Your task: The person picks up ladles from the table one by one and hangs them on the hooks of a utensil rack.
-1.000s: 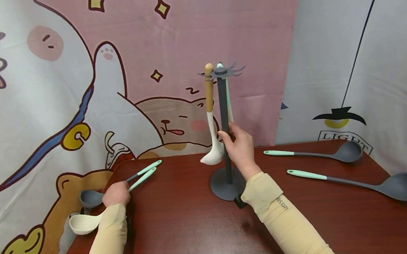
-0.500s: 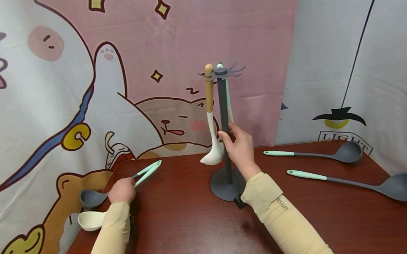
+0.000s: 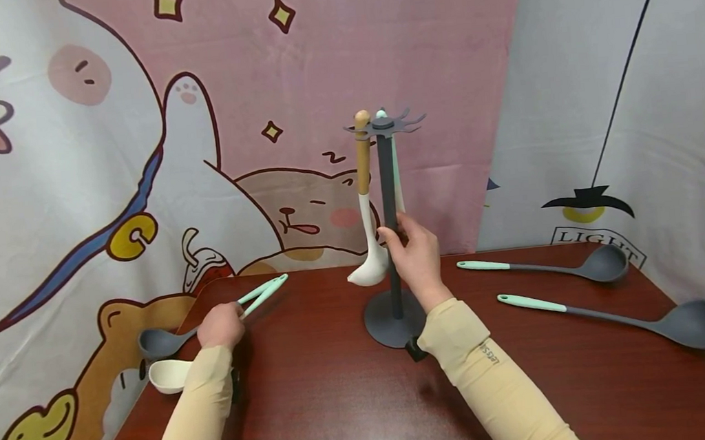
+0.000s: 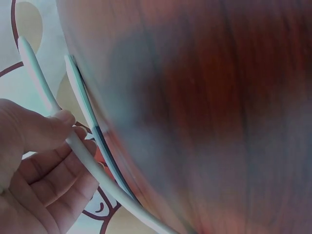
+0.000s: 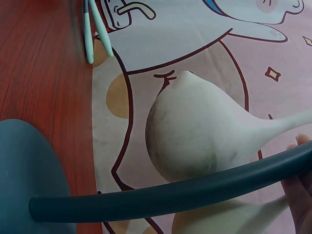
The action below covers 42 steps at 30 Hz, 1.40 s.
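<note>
My left hand (image 3: 220, 326) pinches a white ladle (image 3: 169, 377) by its mint-tipped handle, at the table's left side. In the left wrist view, thumb and fingers close on the pale ladle handle (image 4: 87, 158). Beside it a grey ladle (image 3: 162, 343) with a mint handle lies on the table. At the centre, my right hand (image 3: 419, 256) grips the pole of a dark grey utensil stand (image 3: 386, 176). From its hooked top hangs a white ladle with a wooden handle (image 3: 363, 167). Another ladle with a mint handle (image 3: 396, 168) hangs behind the pole, its bowl (image 5: 229, 214) showing in the right wrist view.
Two grey ladles with mint handles lie on the right of the table, one farther back (image 3: 603, 264) and one nearer (image 3: 696, 324). A cartoon-printed cloth (image 3: 438, 47) stands behind the reddish-brown table (image 3: 317, 402).
My left hand has moved right and slightly away from me, carrying the white ladle with it. The right hand and the stand have stayed still.
</note>
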Available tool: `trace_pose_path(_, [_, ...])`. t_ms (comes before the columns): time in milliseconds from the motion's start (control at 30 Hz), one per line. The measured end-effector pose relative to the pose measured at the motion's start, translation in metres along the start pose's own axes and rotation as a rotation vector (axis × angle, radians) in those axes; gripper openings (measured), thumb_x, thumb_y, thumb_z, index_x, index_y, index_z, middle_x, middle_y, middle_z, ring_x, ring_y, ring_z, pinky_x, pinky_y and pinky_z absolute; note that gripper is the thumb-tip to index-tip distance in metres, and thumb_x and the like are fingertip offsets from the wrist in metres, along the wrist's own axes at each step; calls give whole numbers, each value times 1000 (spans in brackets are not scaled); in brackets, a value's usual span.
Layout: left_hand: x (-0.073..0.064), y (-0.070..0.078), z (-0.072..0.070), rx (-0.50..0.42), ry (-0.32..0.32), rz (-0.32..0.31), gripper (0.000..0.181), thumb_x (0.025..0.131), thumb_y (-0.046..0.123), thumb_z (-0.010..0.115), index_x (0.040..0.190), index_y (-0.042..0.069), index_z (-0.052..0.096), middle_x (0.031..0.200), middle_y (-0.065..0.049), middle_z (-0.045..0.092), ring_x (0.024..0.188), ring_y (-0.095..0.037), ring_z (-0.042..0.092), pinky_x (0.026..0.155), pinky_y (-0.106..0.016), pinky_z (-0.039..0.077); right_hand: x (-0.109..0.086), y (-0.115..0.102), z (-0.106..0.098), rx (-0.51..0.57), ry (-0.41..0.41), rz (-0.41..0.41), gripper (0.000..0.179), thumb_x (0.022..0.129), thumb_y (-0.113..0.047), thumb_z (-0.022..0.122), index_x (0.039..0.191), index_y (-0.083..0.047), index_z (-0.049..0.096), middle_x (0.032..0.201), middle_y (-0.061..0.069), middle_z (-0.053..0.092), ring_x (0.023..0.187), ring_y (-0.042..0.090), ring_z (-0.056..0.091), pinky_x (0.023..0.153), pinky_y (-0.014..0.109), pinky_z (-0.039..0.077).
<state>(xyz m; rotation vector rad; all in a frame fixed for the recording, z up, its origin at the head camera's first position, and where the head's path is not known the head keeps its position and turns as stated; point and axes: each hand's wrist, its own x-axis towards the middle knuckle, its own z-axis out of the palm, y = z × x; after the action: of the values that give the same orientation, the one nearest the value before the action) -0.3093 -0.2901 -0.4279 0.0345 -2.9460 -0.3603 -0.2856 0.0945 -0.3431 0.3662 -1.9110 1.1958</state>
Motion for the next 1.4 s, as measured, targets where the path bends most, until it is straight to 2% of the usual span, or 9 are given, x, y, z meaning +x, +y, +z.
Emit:
trace_pose_path(100, [1, 3, 1, -3, 2, 6, 10, 83, 2, 65, 89, 6, 71, 82, -13, 65, 71, -29, 59, 57, -48, 49, 0, 0, 0, 2, 1, -1, 20, 88, -15, 76, 103, -4, 68, 80, 8, 69, 68, 22, 64, 57, 37, 47])
trace_pose_path(400, [5, 14, 5, -27, 1, 30, 11, 84, 2, 66, 91, 6, 73, 83, -11, 65, 73, -28, 59, 60, -47, 50, -2, 0, -1, 4, -13, 8, 24, 91, -23, 74, 105, -4, 68, 81, 9, 69, 70, 23, 65, 58, 38, 48])
trace_pose_path(933, [7, 40, 2, -64, 68, 114, 8, 84, 3, 71, 91, 5, 72, 84, -10, 67, 74, -29, 61, 63, -48, 52, -2, -1, -1, 6, -11, 11, 24, 90, -23, 74, 104, -4, 68, 81, 9, 69, 70, 23, 65, 59, 38, 48])
trace_pose_path(1400, [3, 65, -5, -139, 115, 184, 6, 86, 2, 71, 92, 4, 71, 83, -8, 63, 75, -27, 58, 67, -46, 51, -1, 0, -1, 4, -17, 6, 23, 91, -23, 74, 103, -4, 68, 82, 8, 69, 71, 22, 65, 59, 38, 49])
